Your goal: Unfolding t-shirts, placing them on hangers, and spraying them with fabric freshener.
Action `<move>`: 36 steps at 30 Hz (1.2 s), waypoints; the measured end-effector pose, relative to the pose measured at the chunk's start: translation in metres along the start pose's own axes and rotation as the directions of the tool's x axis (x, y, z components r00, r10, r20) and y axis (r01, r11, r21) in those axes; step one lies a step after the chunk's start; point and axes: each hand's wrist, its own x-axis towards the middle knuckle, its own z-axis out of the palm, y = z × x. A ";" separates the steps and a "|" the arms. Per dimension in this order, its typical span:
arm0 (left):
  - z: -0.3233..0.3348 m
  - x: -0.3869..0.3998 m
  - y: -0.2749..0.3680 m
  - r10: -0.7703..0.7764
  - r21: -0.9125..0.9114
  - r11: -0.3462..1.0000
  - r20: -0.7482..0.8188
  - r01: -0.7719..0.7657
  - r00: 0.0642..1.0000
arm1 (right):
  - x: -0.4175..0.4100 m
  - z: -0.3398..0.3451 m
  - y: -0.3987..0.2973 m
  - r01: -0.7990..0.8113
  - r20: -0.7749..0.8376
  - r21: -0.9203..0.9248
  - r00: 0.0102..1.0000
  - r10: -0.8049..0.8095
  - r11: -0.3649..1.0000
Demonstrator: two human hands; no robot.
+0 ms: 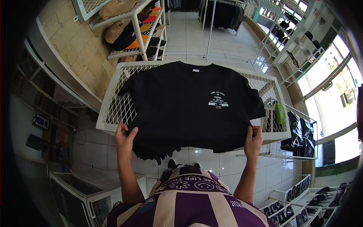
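Note:
A black short-sleeved T-shirt (181, 102) lies spread out, front up, over a white wire-mesh table (114, 113). Its neckline points away from me, and white print sits on the chest at the right. The lower part hangs over the table's near edge, with a ragged or fringed dark edge at the lower left. My left hand (125, 136) pinches the shirt's left side near the hem between thumb and fingers. On the opposite side, my right hand (253, 137) pinches the fabric near the table's front edge.
A green packet (280, 113) lies at the table's right end. Caps fill a white rack (136, 31) beyond the far left corner. Clothes hang on rails at the back. Packaged dark items (301, 133) hang right of the table, and a glass-sided case (82, 193) stands at the lower left.

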 end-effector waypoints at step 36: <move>0.078 0.185 0.119 0.231 -0.561 0.827 0.406 0.042 0.884 | 0.220 0.053 -0.065 0.158 -0.039 0.855 0.969 -0.243 0.493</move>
